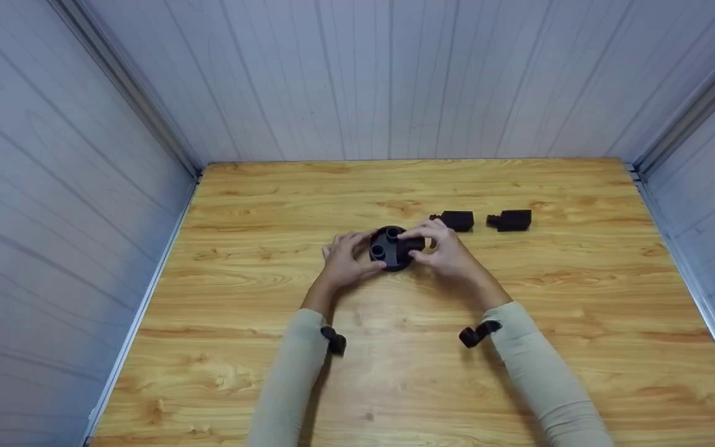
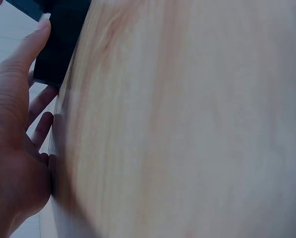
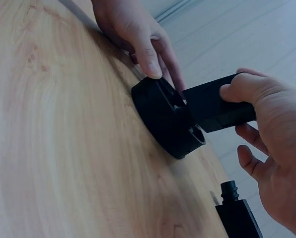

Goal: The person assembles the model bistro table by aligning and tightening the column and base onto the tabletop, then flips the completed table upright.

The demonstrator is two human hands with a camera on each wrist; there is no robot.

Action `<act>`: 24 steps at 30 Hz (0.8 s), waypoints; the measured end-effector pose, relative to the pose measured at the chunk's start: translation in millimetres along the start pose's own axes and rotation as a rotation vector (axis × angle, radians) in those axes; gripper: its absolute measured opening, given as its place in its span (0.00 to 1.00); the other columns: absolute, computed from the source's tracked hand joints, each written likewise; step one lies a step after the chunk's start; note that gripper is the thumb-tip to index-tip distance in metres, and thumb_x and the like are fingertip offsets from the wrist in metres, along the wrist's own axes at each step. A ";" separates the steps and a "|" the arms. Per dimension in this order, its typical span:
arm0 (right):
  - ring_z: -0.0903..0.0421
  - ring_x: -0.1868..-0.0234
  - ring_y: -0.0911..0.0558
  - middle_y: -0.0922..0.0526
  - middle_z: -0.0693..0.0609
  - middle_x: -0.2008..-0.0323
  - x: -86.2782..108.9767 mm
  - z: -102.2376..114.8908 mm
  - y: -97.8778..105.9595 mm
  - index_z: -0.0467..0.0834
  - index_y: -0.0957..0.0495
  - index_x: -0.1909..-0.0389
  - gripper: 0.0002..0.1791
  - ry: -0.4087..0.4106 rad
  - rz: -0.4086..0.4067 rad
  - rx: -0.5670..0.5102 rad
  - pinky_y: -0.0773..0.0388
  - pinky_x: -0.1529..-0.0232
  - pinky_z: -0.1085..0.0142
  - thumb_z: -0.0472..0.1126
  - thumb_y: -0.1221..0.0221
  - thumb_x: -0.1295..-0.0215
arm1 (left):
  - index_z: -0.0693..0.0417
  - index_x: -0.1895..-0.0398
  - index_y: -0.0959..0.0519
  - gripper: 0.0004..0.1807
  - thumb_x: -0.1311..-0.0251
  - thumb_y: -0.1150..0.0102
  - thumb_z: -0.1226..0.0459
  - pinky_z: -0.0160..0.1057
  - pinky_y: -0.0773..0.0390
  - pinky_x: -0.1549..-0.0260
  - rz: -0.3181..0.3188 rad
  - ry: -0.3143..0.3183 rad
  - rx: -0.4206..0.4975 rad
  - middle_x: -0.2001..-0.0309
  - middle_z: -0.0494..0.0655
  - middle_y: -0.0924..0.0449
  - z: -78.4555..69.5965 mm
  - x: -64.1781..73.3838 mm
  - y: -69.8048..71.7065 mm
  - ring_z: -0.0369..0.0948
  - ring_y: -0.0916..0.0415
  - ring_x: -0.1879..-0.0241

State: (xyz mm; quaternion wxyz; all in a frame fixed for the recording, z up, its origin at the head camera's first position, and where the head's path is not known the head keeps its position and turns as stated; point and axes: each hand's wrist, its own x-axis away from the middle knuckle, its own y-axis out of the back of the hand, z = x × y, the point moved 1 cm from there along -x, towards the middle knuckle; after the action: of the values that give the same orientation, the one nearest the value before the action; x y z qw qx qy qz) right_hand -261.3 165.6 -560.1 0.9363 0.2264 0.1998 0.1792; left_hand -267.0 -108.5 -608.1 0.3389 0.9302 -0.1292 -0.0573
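Note:
A round black base (image 1: 387,243) with raised ring-shaped sockets rests on the wooden table. My left hand (image 1: 345,264) grips its rim from the left, thumb at the near side and fingers at the far side. My right hand (image 1: 450,253) pinches a black rectangular block (image 3: 215,101) between thumb and fingers at the base's right side. In the right wrist view the block stands up from the base, its lower end meeting the top; whether it sits in a socket is hidden. The left wrist view catches only part of the black pieces beside my left thumb.
Two more black blocks with ridged necks lie behind my right hand, one nearer block (image 1: 458,221) and one farther right (image 1: 514,220). Pale panelled walls (image 1: 357,81) bound the wooden table (image 1: 258,205) at the back and both sides.

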 end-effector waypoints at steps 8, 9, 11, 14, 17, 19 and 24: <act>0.50 0.43 0.24 0.11 0.42 0.38 -0.9 1.0 -1.3 0.48 0.09 0.35 0.22 -0.053 0.022 -0.001 0.24 0.45 0.56 0.31 0.27 0.28 | 0.35 0.16 0.25 0.44 0.36 0.18 0.46 0.66 0.46 0.27 0.010 0.001 -0.008 0.22 0.52 0.21 -0.8 -0.7 0.5 0.57 0.32 0.25; 0.51 0.43 0.24 0.12 0.41 0.36 -0.9 0.7 -0.7 0.48 0.10 0.35 0.22 -0.054 0.028 -0.005 0.23 0.47 0.56 0.31 0.27 0.27 | 0.35 0.16 0.25 0.45 0.36 0.18 0.45 0.66 0.46 0.27 0.011 0.003 -0.009 0.21 0.52 0.21 -0.9 -0.9 0.8 0.57 0.32 0.25; 0.50 0.41 0.24 0.14 0.40 0.32 -1.1 -0.1 0.8 0.46 0.11 0.33 0.23 -0.051 0.046 -0.017 0.21 0.51 0.59 0.32 0.28 0.26 | 0.34 0.16 0.25 0.45 0.36 0.18 0.45 0.66 0.46 0.26 0.011 0.007 -0.011 0.21 0.52 0.21 -0.9 -1.3 1.0 0.57 0.33 0.24; 0.47 0.33 0.25 0.20 0.40 0.23 -0.3 -1.1 4.2 0.43 0.14 0.29 0.25 -0.047 0.092 -0.027 0.21 0.53 0.64 0.31 0.30 0.25 | 0.34 0.16 0.25 0.45 0.37 0.17 0.45 0.67 0.46 0.26 0.011 0.009 -0.013 0.21 0.52 0.22 -0.2 -1.5 0.4 0.57 0.33 0.23; 0.48 0.28 0.27 0.25 0.39 0.18 0.5 -0.7 7.7 0.41 0.18 0.25 0.30 -0.058 0.139 -0.036 0.21 0.53 0.68 0.27 0.33 0.28 | 0.34 0.16 0.25 0.46 0.38 0.17 0.45 0.67 0.46 0.26 0.005 0.008 -0.013 0.21 0.51 0.21 0.7 -1.4 -0.3 0.57 0.33 0.23; 0.50 0.32 0.25 0.24 0.38 0.19 0.5 0.0 8.8 0.40 0.19 0.24 0.32 -0.067 0.153 -0.031 0.21 0.54 0.69 0.26 0.34 0.29 | 0.34 0.17 0.24 0.45 0.38 0.16 0.46 0.66 0.47 0.26 0.002 0.007 -0.008 0.21 0.51 0.21 0.7 -1.2 -0.1 0.57 0.33 0.24; 0.52 0.48 0.20 0.15 0.37 0.34 -2.4 2.6 4.2 0.40 0.15 0.28 0.28 -0.068 0.107 0.004 0.21 0.55 0.70 0.34 0.26 0.28 | 0.34 0.17 0.24 0.45 0.37 0.17 0.45 0.67 0.47 0.26 0.001 0.007 -0.010 0.22 0.51 0.20 0.1 -0.9 0.6 0.56 0.32 0.25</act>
State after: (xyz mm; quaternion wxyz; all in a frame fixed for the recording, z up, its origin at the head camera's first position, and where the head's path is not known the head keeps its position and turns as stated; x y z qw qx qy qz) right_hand -263.2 167.2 -555.2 0.9312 0.2446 0.1557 0.2208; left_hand -268.1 -108.8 -607.8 0.3441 0.9285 -0.1282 -0.0544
